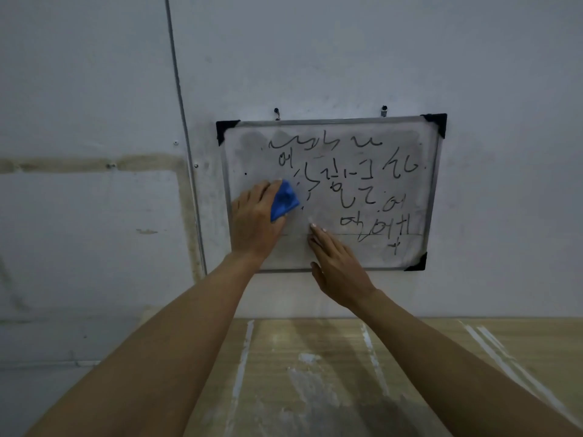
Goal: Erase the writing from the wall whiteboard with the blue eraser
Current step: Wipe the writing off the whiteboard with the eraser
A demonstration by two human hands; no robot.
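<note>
left hand gripping blue eraser, whiteboard

- Much of the blue eraser is hidden beneath the fingers of the left hand.
- The lower-left corner of the whiteboard, below those fingers, is covered by the wrist.
- The writing right of the fingers is too scrawled to read.

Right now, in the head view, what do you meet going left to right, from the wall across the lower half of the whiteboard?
Vertical wall strip → left hand → blue eraser → right hand → black bottom-right corner cap.
</note>
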